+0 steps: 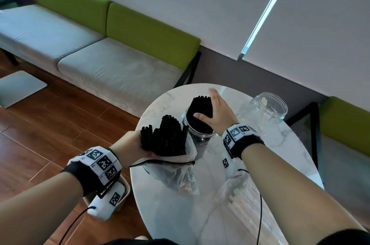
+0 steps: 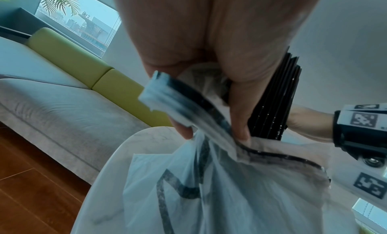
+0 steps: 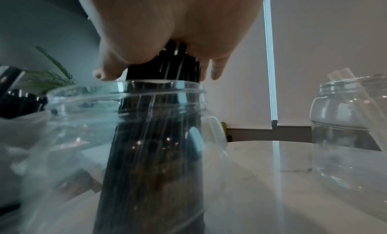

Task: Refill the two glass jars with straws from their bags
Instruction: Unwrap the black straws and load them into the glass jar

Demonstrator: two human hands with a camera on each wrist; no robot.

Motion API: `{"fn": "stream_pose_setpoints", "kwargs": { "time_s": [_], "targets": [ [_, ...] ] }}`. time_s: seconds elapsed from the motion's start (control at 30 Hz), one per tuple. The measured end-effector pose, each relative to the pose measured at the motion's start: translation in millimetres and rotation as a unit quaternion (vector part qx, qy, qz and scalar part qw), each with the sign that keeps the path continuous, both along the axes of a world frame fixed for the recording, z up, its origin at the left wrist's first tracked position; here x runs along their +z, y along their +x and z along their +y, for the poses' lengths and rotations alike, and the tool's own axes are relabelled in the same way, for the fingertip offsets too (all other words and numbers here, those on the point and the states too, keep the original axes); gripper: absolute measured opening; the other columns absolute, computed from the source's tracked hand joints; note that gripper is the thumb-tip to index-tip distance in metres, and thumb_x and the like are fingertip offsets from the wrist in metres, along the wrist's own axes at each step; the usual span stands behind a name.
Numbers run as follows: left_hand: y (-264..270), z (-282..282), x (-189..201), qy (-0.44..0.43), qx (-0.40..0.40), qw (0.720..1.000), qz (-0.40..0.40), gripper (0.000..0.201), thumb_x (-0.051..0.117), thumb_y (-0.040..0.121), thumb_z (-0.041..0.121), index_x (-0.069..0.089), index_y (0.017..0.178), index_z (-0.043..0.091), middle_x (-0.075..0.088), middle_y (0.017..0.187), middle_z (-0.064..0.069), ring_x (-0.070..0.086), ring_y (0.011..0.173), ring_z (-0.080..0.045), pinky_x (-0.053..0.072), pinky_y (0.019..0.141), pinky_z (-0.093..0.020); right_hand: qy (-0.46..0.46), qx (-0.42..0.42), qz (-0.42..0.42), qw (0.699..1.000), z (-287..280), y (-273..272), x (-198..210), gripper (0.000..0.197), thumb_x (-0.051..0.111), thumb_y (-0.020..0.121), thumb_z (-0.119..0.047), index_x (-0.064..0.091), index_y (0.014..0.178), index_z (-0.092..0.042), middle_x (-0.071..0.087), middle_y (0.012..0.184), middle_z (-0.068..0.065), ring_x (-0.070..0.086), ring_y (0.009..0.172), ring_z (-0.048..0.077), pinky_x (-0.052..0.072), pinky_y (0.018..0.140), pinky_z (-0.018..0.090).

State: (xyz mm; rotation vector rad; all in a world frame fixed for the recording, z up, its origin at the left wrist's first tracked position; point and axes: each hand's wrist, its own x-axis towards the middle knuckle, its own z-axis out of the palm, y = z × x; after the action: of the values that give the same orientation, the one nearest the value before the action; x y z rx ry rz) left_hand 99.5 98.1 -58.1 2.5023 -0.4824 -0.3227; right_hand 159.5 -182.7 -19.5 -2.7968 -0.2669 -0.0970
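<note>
On the round marble table stands a glass jar with a bundle of black straws upright in it. My right hand holds that bundle above the rim, thumb on one side and fingers on the other, as the right wrist view shows. Just left of the jar, my left hand grips a clear plastic bag with more black straws sticking out. A second glass jar at the back right holds a few white straws.
A clear bag of white straws lies on the table's near side under my right forearm. A beige bin stands on the wooden floor by the table's left edge. A grey and green bench runs along the wall behind.
</note>
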Motion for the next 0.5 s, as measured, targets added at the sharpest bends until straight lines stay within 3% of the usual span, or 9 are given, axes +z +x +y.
{"fn": "stream_pose_setpoints", "kwargs": {
  "time_s": [0.1, 0.2, 0.33, 0.5],
  "targets": [
    [4.0, 0.6, -9.2, 0.008, 0.006, 1.0, 0.005, 0.038, 0.073, 0.068, 0.051, 0.041, 0.062, 0.031, 0.049, 0.062, 0.011, 0.046, 0.058, -0.003, 0.034, 0.055, -0.013, 0.013, 0.011, 0.008, 1.0, 15.0, 9.1, 3.6, 0.094, 0.055, 0.079, -0.067, 0.016, 0.151, -0.021, 0.026, 0.155, 0.003, 0.029, 0.139, 0.025, 0.031, 0.112, 0.04],
    [3.4, -1.1, -8.9, 0.019, 0.019, 1.0, -0.003, 0.045, 0.074, 0.071, 0.04, 0.032, 0.058, 0.031, 0.042, 0.058, 0.011, 0.043, 0.057, -0.007, 0.034, 0.059, -0.019, 0.008, -0.012, -0.014, 1.0, 31.5, 13.2, 3.0, 0.08, 0.061, 0.077, -0.066, 0.036, 0.142, -0.026, 0.043, 0.135, 0.0, 0.041, 0.123, 0.026, 0.041, 0.099, 0.039],
    [2.2, -2.9, -5.1, 0.039, 0.021, 0.999, -0.01, 0.045, 0.071, 0.073, 0.04, 0.029, 0.06, 0.031, 0.04, 0.062, 0.013, 0.045, 0.067, -0.013, 0.032, 0.061, -0.021, 0.035, -0.05, -0.075, 0.995, 42.9, 13.5, -1.4, 0.051, 0.07, 0.075, -0.054, 0.061, 0.115, -0.023, 0.053, 0.11, -0.002, 0.048, 0.109, 0.021, 0.047, 0.086, 0.035],
    [0.1, -3.7, 2.1, -0.012, 0.029, 0.999, 0.006, 0.042, 0.076, 0.071, 0.03, 0.035, 0.062, 0.034, 0.046, 0.065, 0.014, 0.046, 0.063, -0.009, 0.033, 0.057, -0.017, 0.048, -0.07, -0.158, 0.984, 37.1, 17.4, 1.0, 0.036, 0.073, 0.073, -0.047, 0.067, 0.093, -0.017, 0.059, 0.092, 0.0, 0.051, 0.095, 0.024, 0.047, 0.078, 0.037]
  ]
}}
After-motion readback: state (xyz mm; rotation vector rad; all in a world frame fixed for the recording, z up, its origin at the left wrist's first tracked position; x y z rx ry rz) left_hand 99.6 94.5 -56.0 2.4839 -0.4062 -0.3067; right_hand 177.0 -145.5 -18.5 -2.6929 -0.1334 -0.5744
